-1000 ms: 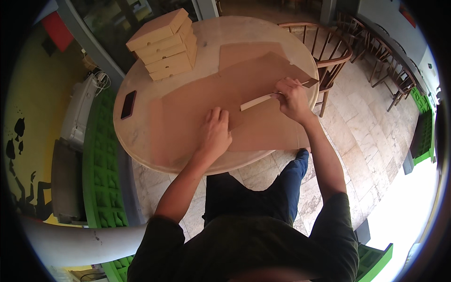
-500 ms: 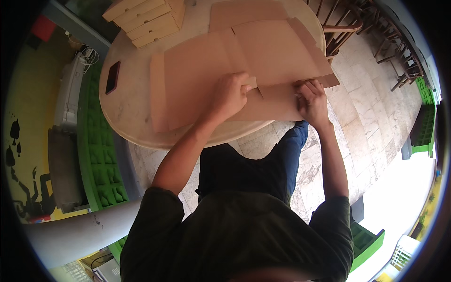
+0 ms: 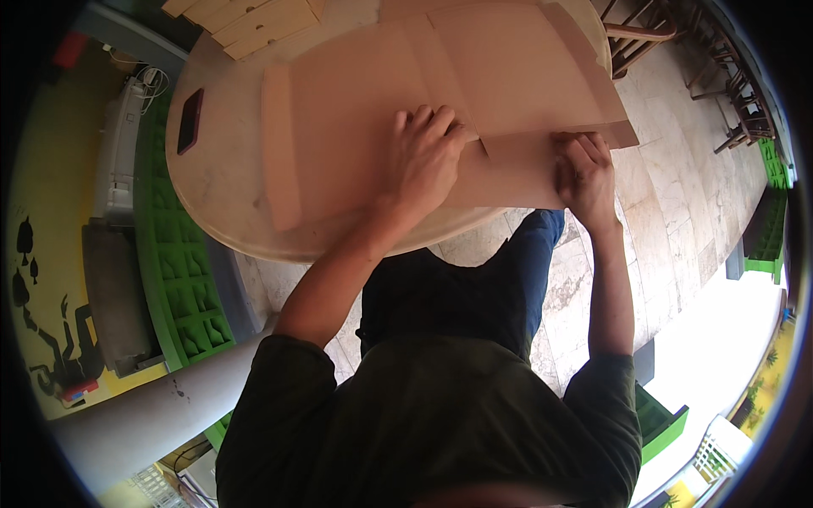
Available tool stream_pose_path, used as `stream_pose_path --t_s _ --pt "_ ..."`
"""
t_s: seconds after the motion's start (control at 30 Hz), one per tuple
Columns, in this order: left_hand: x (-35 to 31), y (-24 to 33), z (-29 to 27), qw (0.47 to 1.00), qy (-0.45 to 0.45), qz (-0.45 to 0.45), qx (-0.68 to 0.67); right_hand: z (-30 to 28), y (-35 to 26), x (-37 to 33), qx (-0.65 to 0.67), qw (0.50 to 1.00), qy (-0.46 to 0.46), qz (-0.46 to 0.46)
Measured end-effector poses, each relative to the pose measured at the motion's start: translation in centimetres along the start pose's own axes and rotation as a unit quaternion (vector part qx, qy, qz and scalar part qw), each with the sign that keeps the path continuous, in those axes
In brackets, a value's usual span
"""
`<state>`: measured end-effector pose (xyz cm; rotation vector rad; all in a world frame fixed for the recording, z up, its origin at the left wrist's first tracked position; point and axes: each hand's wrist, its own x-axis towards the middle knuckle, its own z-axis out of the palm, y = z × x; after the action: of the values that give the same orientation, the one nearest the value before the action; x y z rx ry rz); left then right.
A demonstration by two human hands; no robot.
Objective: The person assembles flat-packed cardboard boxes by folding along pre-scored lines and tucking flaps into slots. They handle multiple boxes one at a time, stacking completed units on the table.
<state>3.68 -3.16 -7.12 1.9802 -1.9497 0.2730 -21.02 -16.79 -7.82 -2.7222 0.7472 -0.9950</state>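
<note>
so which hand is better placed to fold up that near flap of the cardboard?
Probably right. The right hand already grips the near flap's edge on the flat cardboard, while the left hand presses flat mid-sheet, holding it down.

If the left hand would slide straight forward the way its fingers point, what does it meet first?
Probably only more of the flat cardboard sheet that the left hand presses on the round table; nothing else shows in that line.

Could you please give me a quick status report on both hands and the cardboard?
Left hand flat on cardboard sheet. Right hand pressing its near flap. Phone and stacked boxes lie apart from it.
</note>
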Motion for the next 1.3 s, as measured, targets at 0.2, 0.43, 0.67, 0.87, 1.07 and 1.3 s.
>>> stream_pose_path --t_s 0.2,0.43,0.67,0.87,1.07,1.3 --pt "-1.1 0.5 -0.4 0.999 0.008 0.03 0.011 0.3 -1.7 1.0 -0.098 0.995 -0.022 -0.022" --pt "-1.8 1.1 -1.0 1.0 0.004 0.026 0.0 1.0 -3.1 3.0 -0.129 0.99 -0.014 -0.05" --pt "-6.1 -1.1 -4.7 0.997 0.016 -0.078 0.015 -1.9 4.2 6.0 -0.179 0.982 0.028 -0.058" --pt "-6.7 -1.5 -3.7 0.998 0.0 -0.063 0.001 -2.2 -0.6 4.2 -0.16 0.983 -0.085 -0.022" --pt "-7.8 -2.3 -3.4 0.996 0.037 -0.063 -0.056 2.0 -6.4 6.7 -0.092 0.956 -0.208 -0.185" --pt "-9.4 -3.9 -4.6 0.99 0.049 -0.108 -0.077 3.3 -5.0 8.0 -0.138 0.946 -0.222 -0.193"
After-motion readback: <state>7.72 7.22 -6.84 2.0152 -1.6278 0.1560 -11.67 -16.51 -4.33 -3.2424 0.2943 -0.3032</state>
